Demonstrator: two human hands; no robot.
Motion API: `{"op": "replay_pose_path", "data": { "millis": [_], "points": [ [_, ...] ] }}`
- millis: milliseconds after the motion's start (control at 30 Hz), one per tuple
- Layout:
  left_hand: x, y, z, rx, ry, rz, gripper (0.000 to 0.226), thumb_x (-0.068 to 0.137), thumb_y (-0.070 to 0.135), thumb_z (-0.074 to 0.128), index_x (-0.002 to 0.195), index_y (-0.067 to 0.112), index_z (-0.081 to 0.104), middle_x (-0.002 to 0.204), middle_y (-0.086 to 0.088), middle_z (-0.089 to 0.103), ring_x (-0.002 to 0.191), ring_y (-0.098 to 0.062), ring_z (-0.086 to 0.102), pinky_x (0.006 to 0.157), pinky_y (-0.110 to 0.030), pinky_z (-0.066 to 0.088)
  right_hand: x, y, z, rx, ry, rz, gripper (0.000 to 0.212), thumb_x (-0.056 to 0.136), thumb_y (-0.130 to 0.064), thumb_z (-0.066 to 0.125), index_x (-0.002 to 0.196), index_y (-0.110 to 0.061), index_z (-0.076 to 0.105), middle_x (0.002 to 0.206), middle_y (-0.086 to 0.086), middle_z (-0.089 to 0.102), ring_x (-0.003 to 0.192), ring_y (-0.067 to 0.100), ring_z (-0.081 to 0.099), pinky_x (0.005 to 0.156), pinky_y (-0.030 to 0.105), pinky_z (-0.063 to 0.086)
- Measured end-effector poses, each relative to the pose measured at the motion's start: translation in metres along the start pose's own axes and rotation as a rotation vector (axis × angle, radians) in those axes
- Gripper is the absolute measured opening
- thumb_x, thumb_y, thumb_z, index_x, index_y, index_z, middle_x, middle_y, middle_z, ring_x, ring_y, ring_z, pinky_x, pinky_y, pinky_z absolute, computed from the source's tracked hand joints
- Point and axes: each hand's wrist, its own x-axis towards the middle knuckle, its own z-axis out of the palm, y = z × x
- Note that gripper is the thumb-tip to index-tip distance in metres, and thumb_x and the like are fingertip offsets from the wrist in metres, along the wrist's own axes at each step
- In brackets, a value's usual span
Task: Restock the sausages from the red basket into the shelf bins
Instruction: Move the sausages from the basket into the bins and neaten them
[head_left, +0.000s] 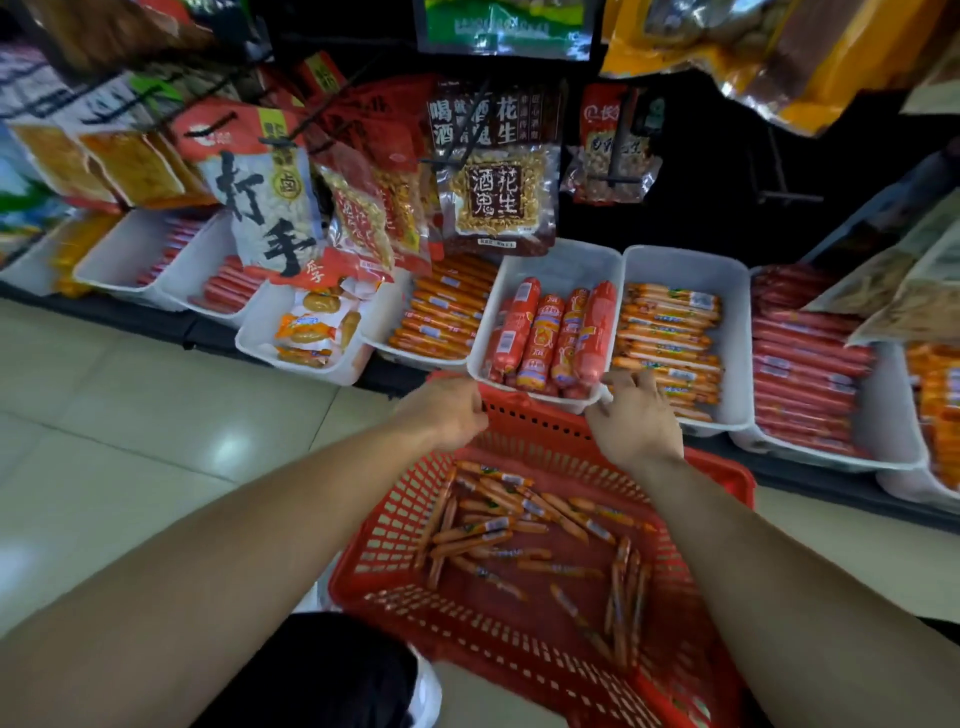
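Left hand (447, 410): fingers curled at the far rim of the red basket (727, 483), touching or just over it; cannot tell if that grip actually has hold of the rim. No sausage visible in it. Right hand (636, 421): fingers loosely bent and spread, fingertips at the near edge of the white bins, right where the bin of fat red sausages (550, 332) meets the bin of thin orange sausages (667, 338). Grip part open; cannot tell if it holds anything, palm faces away. Both bare forearms reach in from the near edge.

Red basket sits on the floor just near of the shelf, its far rim tucked under the front of the middle bins. Loose thin orange sausages in basket (498, 530) lie scattered across the basket bottom, one bunch far left, another few lined up at the right side.

Shelf bins run in a row left to right: far-left bin with red sticks (171, 249), bin of wrapped snack packs (311, 327), bin of orange sausages (447, 312), then the two middle bins, then a bin of red sausages (805, 364) at right. Peanut snack bags (498, 166) hang on hooks above. Pale tiled floor (130, 415) at left. Dark clothed knee (322, 675) at the near edge.
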Motion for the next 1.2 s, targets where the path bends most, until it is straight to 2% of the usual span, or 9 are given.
{"op": "replay_pose_path", "data": {
  "millis": [167,267,467,600,700,900,1000,1067,1200],
  "points": [
    [-0.048,-0.021,0.069,-0.023,-0.041,-0.025,0.022,0.091,0.028,0.056,0.099,0.014,0.070,0.107,-0.012,0.071,0.105,-0.030,0.065,0.086,-0.036,0.051,-0.047,0.025,0.028,0.006,-0.185,-0.103,0.041,0.089,-0.031,0.061,0.129,-0.020,0.059,0.129,0.010,0.049,0.117,0.035,0.056,0.099,0.042,0.047],
    [-0.055,-0.034,0.111,-0.012,-0.110,-0.079,0.034,0.094,0.031,0.057,0.117,0.006,0.062,0.120,-0.019,0.063,0.113,-0.036,0.059,0.090,-0.037,0.046,-0.060,0.052,0.056,-0.069,-0.374,0.003,0.051,0.089,-0.035,0.063,0.136,-0.019,0.054,0.134,0.013,0.046,0.122,0.036,0.053,0.103,0.041,0.044],
    [-0.027,-0.056,0.163,0.076,-0.221,-0.138,0.071,0.092,0.044,0.061,0.146,0.007,0.034,0.143,-0.023,0.041,0.126,-0.043,0.047,0.101,-0.043,0.042,-0.063,0.098,0.102,-0.170,-0.526,0.132,0.069,0.093,-0.038,0.061,0.154,-0.019,0.034,0.154,0.016,0.032,0.143,0.036,0.031,0.114,0.037,0.032],
    [0.012,-0.066,0.178,0.153,-0.245,-0.090,0.085,0.087,0.049,0.065,0.155,0.018,0.023,0.160,-0.009,0.025,0.144,-0.038,0.026,0.115,-0.046,0.030,-0.047,0.116,0.130,-0.240,-0.579,0.164,0.093,0.084,-0.049,0.070,0.158,-0.029,0.017,0.164,0.009,0.012,0.149,0.038,0.016,0.117,0.049,0.029],
    [0.039,-0.075,0.193,0.246,-0.232,0.008,0.094,0.082,0.044,0.072,0.156,0.028,0.017,0.165,0.002,0.014,0.150,-0.031,0.013,0.119,-0.048,0.024,-0.032,0.120,0.161,-0.317,-0.513,0.072,0.100,0.079,-0.057,0.071,0.157,-0.026,0.015,0.163,0.003,0.013,0.147,0.034,0.019,0.114,0.052,0.030],
    [0.078,-0.087,0.221,0.343,-0.287,0.065,0.121,0.078,0.048,0.078,0.157,0.028,-0.010,0.164,0.002,-0.021,0.150,-0.032,-0.018,0.122,-0.054,0.003,-0.007,0.108,0.205,-0.356,-0.550,-0.094,0.120,0.071,-0.080,0.063,0.159,-0.023,0.005,0.165,0.002,0.006,0.148,0.034,0.013,0.119,0.052,0.018],
    [0.085,-0.092,0.232,0.331,-0.297,-0.002,0.131,0.071,0.056,0.081,0.156,0.026,-0.014,0.164,-0.001,-0.021,0.150,-0.037,-0.016,0.121,-0.053,0.012,-0.010,0.105,0.214,-0.355,-0.525,-0.121,0.125,0.063,-0.085,0.062,0.158,-0.025,0.006,0.161,0.001,0.008,0.144,0.037,0.015,0.118,0.055,0.020],
    [0.084,-0.092,0.236,0.306,-0.230,0.036,0.124,0.070,0.058,0.080,0.157,0.026,-0.003,0.165,0.002,-0.011,0.150,-0.038,-0.007,0.119,-0.053,0.023,-0.015,0.103,0.218,-0.376,-0.492,-0.166,0.120,0.063,-0.084,0.062,0.156,-0.025,0.014,0.156,0.003,0.018,0.139,0.037,0.024,0.114,0.055,0.027],
    [0.076,-0.086,0.240,0.250,-0.174,0.220,0.109,0.072,0.049,0.081,0.156,0.027,0.015,0.157,0.001,0.010,0.139,-0.031,0.023,0.110,-0.044,0.039,-0.027,0.106,0.214,-0.406,-0.524,-0.150,0.089,0.071,-0.062,0.070,0.144,-0.025,0.036,0.142,0.007,0.037,0.129,0.034,0.036,0.108,0.051,0.034]
  ]
}}
